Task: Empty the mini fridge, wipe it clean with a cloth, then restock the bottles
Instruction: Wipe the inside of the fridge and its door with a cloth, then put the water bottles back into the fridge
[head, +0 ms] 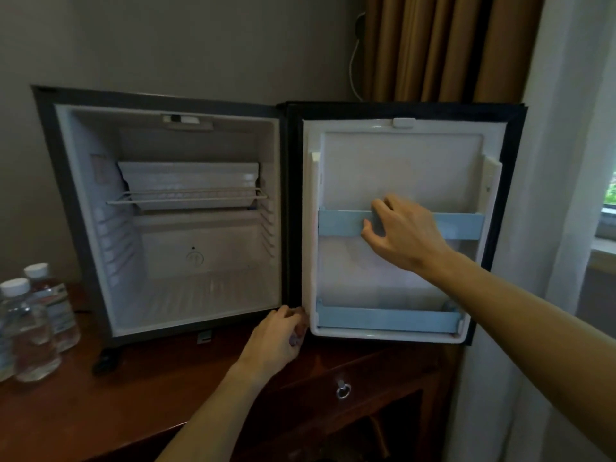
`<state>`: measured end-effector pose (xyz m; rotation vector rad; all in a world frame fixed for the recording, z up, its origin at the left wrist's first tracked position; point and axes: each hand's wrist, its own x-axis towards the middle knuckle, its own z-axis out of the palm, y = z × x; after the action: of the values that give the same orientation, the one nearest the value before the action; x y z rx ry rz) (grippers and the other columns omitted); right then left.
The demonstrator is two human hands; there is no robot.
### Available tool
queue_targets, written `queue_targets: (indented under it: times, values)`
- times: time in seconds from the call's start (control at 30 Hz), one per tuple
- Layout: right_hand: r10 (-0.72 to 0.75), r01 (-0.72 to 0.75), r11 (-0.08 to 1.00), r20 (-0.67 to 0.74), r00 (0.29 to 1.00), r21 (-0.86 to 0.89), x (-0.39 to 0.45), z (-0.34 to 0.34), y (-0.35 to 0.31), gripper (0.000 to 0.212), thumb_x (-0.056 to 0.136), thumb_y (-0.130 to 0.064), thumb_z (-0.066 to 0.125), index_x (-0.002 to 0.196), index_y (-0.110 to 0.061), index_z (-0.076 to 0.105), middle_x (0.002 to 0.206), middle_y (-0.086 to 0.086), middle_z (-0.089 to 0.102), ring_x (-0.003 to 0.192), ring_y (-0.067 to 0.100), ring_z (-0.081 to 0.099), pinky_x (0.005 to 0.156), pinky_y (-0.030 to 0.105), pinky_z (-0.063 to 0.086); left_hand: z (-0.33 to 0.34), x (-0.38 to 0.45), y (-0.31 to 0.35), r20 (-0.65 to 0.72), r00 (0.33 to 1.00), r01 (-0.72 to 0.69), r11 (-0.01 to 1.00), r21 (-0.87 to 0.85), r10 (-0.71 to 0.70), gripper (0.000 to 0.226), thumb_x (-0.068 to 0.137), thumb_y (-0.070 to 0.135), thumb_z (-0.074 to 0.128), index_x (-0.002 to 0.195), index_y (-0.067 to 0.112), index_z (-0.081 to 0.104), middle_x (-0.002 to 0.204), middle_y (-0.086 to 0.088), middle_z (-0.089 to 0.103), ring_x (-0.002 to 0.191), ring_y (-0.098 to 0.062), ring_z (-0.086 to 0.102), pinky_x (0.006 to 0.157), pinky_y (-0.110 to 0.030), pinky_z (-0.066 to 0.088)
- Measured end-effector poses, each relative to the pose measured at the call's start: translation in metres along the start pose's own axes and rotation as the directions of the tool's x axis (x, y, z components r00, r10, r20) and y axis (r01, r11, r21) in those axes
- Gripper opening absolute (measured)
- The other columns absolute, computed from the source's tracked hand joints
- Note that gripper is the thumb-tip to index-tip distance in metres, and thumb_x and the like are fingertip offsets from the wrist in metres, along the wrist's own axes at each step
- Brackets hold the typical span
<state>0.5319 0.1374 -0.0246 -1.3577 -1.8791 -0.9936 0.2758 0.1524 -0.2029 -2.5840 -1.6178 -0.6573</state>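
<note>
On the wooden tabletop (140, 388) the left hand (278, 338) rests at the bottom corner of the open door (400, 161), fingers curled around something small I cannot make out. The bottles (31, 325) stand together at the tabletop's far left, well apart from the fridge (186, 201), whose cavity looks emptied. Farther in, the right hand (405, 233) reaches with loosely spread fingers over the upper blue door rail (340, 223), holding nothing. No cloth is visible. Wiping seems the step in hand: best steady the door low and sweep along each rail into the corners.
</note>
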Motion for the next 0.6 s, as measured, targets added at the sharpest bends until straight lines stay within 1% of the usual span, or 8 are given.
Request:
queue_targets:
  times: [0.07,0.1,0.2,0.3,0.4,0.5,0.57,0.6]
  values:
    - [-0.022,0.022,0.999,0.015,1.0,0.026,0.003,-0.009,-0.008,0.032,0.088,-0.04,0.05,0.098,-0.011,0.056,0.092,0.009,0.053,0.079,0.025,0.051,0.063,0.036,0.043,-0.029,0.002,-0.001,0.027,1.0,0.002,1.0,-0.005,-0.002,0.03,0.081,0.017,0.076,0.108,0.023,0.065,0.11,0.002,0.053,0.102,-0.022,0.059,0.078,-0.03,0.051]
    - [-0.042,0.041,0.998,0.015,0.999,0.038,0.005,-0.016,-0.017,0.034,0.087,-0.038,0.052,0.104,-0.009,0.057,0.098,0.01,0.054,0.084,0.026,0.051,0.067,0.038,0.046,-0.044,0.002,-0.003,0.033,0.999,0.016,0.999,-0.028,-0.015,0.026,0.078,0.014,0.077,0.099,0.023,0.066,0.104,0.004,0.052,0.096,-0.021,0.06,0.075,-0.031,0.051]
    - [-0.172,0.17,0.983,0.028,0.985,0.07,0.012,-0.033,-0.058,0.034,0.087,-0.035,0.052,0.109,-0.009,0.059,0.104,0.011,0.055,0.09,0.026,0.053,0.073,0.038,0.048,-0.088,-0.002,-0.015,0.026,0.997,0.069,0.997,-0.029,-0.068,0.016,0.078,0.012,0.073,0.086,0.024,0.064,0.098,0.004,0.055,0.092,-0.02,0.063,0.077,-0.034,0.051]
    - [-0.296,0.276,0.948,0.118,0.948,0.159,0.011,-0.038,-0.114,0.028,0.091,-0.036,0.049,0.108,-0.015,0.057,0.104,0.005,0.055,0.091,0.021,0.053,0.072,0.037,0.052,-0.129,-0.02,-0.039,0.017,0.994,0.112,0.994,0.013,-0.112,0.016,0.08,0.014,0.071,0.082,0.028,0.062,0.094,0.004,0.062,0.086,-0.019,0.066,0.073,-0.038,0.058]
    - [-0.347,0.292,0.922,0.206,0.915,0.255,0.007,-0.025,-0.175,0.032,0.093,-0.042,0.047,0.114,-0.02,0.055,0.108,0.002,0.055,0.096,0.02,0.055,0.07,0.035,0.053,-0.162,-0.059,-0.075,0.038,0.977,0.203,0.975,0.094,-0.208,0.016,0.078,0.017,0.072,0.082,0.028,0.062,0.088,0.007,0.062,0.086,-0.02,0.065,0.068,-0.036,0.057]
    - [-0.376,0.252,0.89,0.301,0.876,0.38,0.009,-0.005,-0.239,0.039,0.094,-0.045,0.042,0.12,-0.02,0.056,0.113,0.004,0.056,0.101,0.024,0.056,0.075,0.037,0.051,-0.188,-0.121,-0.125,0.025,0.935,0.344,0.921,0.181,-0.354,0.014,0.072,0.025,0.069,0.08,0.033,0.06,0.093,0.006,0.065,0.089,-0.02,0.065,0.074,-0.039,0.058]
    - [-0.405,0.23,0.865,0.351,0.844,0.446,0.016,0.005,-0.281,0.044,0.095,-0.045,0.042,0.128,-0.019,0.055,0.119,0.007,0.056,0.106,0.028,0.056,0.079,0.04,0.049,-0.208,-0.17,-0.16,0.007,0.891,0.443,0.872,0.206,-0.454,0.012,0.07,0.028,0.067,0.078,0.034,0.062,0.092,0.01,0.065,0.091,-0.019,0.066,0.076,-0.037,0.058]
    - [-0.43,0.23,0.848,0.365,0.826,0.476,0.021,0.008,-0.304,0.045,0.095,-0.045,0.042,0.131,-0.019,0.055,0.122,0.008,0.056,0.108,0.029,0.056,0.079,0.04,0.047,-0.219,-0.196,-0.177,-0.006,0.855,0.507,0.832,0.225,-0.519,0.011,0.07,0.027,0.068,0.078,0.033,0.062,0.091,0.011,0.065,0.091,-0.019,0.066,0.075,-0.036,0.057]
